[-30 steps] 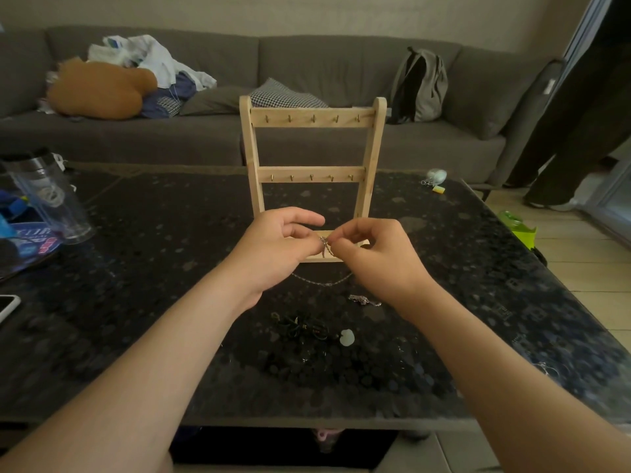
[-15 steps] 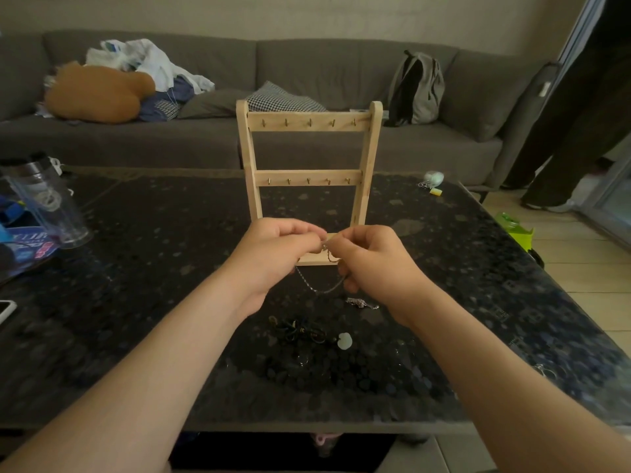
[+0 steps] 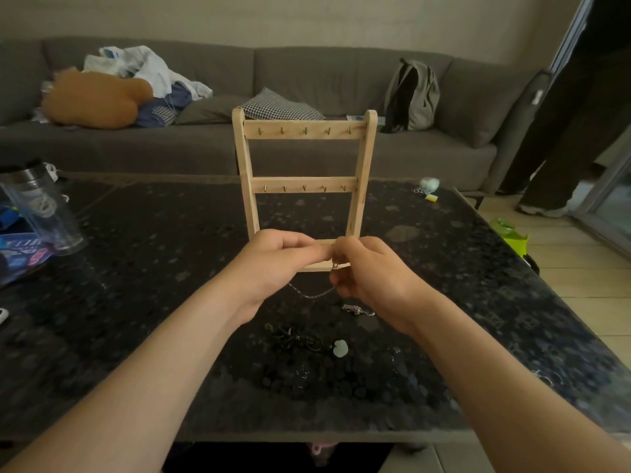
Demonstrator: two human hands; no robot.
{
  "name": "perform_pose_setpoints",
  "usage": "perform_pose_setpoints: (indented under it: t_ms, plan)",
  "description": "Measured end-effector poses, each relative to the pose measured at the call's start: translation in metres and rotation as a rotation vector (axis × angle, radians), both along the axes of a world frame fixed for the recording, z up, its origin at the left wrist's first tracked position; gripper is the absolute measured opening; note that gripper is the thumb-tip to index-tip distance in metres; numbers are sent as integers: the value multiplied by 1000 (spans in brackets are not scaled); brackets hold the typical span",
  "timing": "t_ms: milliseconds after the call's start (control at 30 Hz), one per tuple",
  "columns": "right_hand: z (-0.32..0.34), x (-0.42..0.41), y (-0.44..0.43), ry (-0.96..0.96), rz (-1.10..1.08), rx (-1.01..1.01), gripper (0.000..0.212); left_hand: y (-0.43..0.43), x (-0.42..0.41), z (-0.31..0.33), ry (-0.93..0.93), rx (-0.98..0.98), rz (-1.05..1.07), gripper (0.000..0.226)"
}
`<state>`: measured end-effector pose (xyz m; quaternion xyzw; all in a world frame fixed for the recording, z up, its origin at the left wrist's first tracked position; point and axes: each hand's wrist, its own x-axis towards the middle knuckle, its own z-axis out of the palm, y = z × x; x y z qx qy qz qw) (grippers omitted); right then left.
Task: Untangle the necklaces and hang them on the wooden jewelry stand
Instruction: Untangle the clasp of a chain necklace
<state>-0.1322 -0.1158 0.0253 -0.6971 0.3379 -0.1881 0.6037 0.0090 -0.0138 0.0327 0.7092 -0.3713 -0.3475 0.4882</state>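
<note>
I have my left hand [image 3: 276,264] and right hand [image 3: 367,271] pinching a thin silver chain [image 3: 312,295] between curled fingertips — slack sagging beneath — just near of the wooden jewelry stand [image 3: 304,186], the tangled necklaces [image 3: 300,339] nearer on the dark table [image 3: 136,302].

One wooden jewelry stand [image 3: 243,158] has two rails, an upper rail [image 3: 293,126] and a lower rail [image 3: 297,182]. Each bears five hooks [image 3: 305,131], ten in all. There are two silver chains: one raised chain [image 3: 312,295] and one loose chain [image 3: 356,309] on the tabletop [image 3: 153,285]. One dark tangle of necklaces [image 3: 295,339] lies there with one pale green pendant [image 3: 340,348]. There is one clear tumbler [image 3: 41,206]. The sofa [image 3: 324,73] holds one backpack [image 3: 421,97], one checked cushion [image 3: 283,109] and one orange plush toy [image 3: 95,99].
</note>
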Motion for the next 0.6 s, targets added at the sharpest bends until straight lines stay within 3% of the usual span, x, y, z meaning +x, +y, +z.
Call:
perform_pose_setpoints:
  t_ms: [133,333,533,600]
  plan:
    - [-1,-3,-2,9,6,-66,34,0,2,-1,5,-32,39,12]
    - [-1,-3,-4,-44,-29,122,36,-2,2,-3,17,-28,88,12]
    - [0,-5,-5,-72,-51,260,26,-4,-2,7,286,-1,124,17]
    - [2,-6,-5,-97,-50,295,21,-4,0,6,332,19,141,32]
